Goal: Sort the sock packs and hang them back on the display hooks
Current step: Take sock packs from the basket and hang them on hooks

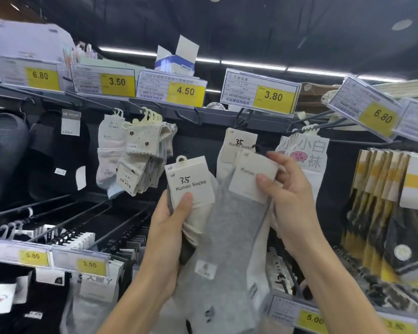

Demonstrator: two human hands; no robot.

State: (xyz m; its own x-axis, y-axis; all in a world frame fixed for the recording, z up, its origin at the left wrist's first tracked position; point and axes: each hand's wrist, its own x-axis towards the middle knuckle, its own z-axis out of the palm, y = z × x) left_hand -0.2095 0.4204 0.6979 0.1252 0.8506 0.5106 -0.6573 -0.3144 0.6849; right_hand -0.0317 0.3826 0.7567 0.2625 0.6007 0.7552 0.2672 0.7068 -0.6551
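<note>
She has a pack in each hand, and what matters is how the right one sits under the hook. Her right hand [287,189] pinches the card of a grey sock pack [251,177], thumb on the front face and fingers curled over the top edge and behind. The grey sock hangs from that card down and a little to the left, so the pack's long axis runs nearly upright with the card end on top. The display hook [245,119] under the 3.80 price tag [261,91] lies straight above this card and close to it, its prong pointing out toward her. A hanging Kunao Socks pack [239,143] already on that hook sits just behind and above the card she holds. I judge the right hand to be the one to hang next: it is nearer the hook, and its pack already points hanger end up. I cannot tell whether that pack's hanger loop is clear of her fingers, since they cover the top edge. Her left hand [171,220] grips a second Kunao Socks pack [190,182] lower and to the left, thumb pressed on the card and fingers wrapped round the folded socks. Its pale loop stands free at the top. That pack is well off to the left of the hook, so it would wait its turn.
</note>
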